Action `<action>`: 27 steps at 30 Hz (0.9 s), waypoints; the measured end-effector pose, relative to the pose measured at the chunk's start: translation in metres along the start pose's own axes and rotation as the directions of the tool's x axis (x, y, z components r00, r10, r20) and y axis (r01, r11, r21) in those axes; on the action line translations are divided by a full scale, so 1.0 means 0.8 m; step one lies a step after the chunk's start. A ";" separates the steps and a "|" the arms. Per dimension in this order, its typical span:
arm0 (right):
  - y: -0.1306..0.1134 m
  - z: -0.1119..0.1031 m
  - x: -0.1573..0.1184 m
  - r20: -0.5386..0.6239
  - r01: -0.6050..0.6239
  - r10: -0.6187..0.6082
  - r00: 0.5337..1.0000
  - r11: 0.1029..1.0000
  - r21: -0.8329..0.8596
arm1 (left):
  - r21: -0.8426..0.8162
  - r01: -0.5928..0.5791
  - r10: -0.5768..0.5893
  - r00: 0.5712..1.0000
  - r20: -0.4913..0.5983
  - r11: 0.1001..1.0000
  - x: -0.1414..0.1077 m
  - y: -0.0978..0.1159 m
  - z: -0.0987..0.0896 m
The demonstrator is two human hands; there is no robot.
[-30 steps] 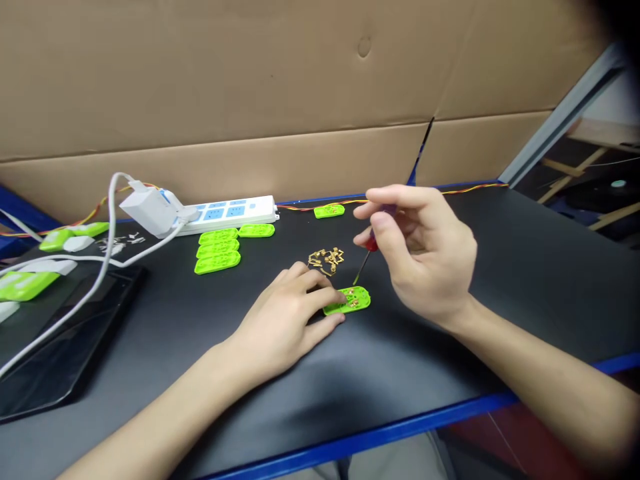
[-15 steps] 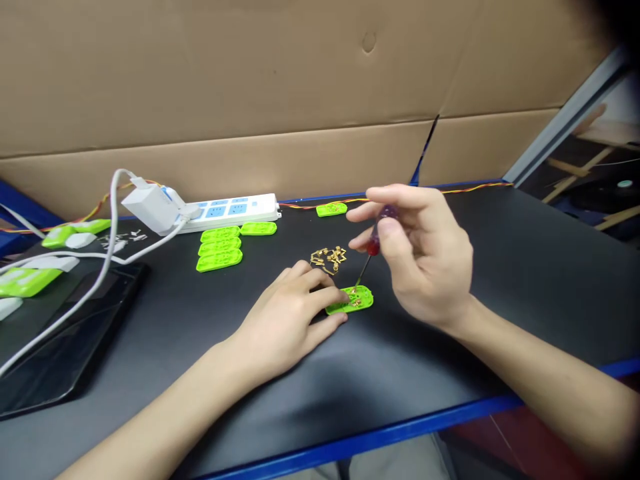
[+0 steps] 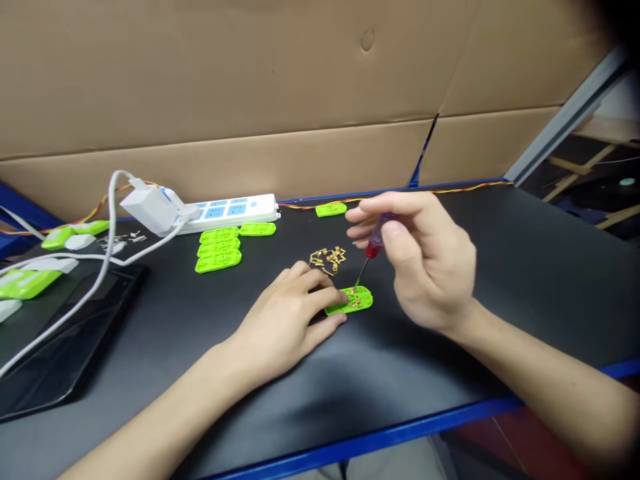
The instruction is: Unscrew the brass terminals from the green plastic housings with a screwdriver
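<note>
A screwdriver (image 3: 373, 244) with a purple and red handle is gripped by my right hand (image 3: 430, 260), its shaft slanting down to the left. Its tip meets a bright green plastic shell (image 3: 364, 300) that lies flat on the table and carries small brass-coloured pieces. My left hand (image 3: 295, 307) presses on the shell's left end, index finger on top and thumb at the near edge. Just behind the shell lies a loose pile of brass contacts (image 3: 330, 259).
Several green shells (image 3: 219, 250) sit in a stack-like row at the left, and one more shell (image 3: 331, 209) lies farther back. A white power strip (image 3: 235, 211) with a charger (image 3: 153, 210) runs along the rear. A black tablet (image 3: 65, 333) and white cable (image 3: 107, 260) occupy the left.
The screwdriver's handle has tilted and my right hand's fingers have shifted slightly around it, curling in more. My left hand and the green shell stay in place.
</note>
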State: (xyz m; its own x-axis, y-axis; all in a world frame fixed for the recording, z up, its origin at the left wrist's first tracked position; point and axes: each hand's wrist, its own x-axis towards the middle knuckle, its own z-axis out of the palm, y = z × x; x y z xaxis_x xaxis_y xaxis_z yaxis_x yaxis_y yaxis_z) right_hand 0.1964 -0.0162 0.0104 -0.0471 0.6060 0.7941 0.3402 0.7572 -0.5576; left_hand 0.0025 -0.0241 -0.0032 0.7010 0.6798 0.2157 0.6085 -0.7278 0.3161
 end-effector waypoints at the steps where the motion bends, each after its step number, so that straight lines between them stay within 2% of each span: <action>1: 0.000 0.000 0.000 0.000 0.008 -0.008 1.000 1.000 -0.014 | 0.002 0.002 -0.002 1.000 0.001 1.000 0.000 0.000 0.000; 5: 0.000 0.000 0.001 0.000 0.050 -0.050 0.999 0.997 -0.062 | 0.004 0.001 -0.001 1.000 -0.004 1.000 0.001 0.001 0.001; 10: 0.002 0.001 -0.001 0.000 -0.059 0.059 0.998 0.997 0.039 | -0.001 0.001 -0.001 1.000 -0.001 1.000 0.001 0.000 0.000; 16: 0.004 0.000 0.001 0.019 0.011 -0.009 1.000 0.994 -0.112 | 0.002 0.003 -0.003 1.000 -0.003 1.000 0.000 0.000 -0.001; 27: 0.009 0.006 0.002 -0.117 -0.004 0.003 0.993 1.000 -0.013 | -0.002 -0.005 0.005 1.000 -0.009 1.000 0.001 -0.001 -0.002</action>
State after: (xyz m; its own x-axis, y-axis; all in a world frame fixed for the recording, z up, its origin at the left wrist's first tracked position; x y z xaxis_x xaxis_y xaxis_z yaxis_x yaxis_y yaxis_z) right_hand 0.1940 -0.0081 0.0065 0.0645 0.5753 0.8154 0.3525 0.7513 -0.5579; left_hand 0.0021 -0.0232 -0.0020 0.7006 0.6768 0.2259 0.6042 -0.7312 0.3167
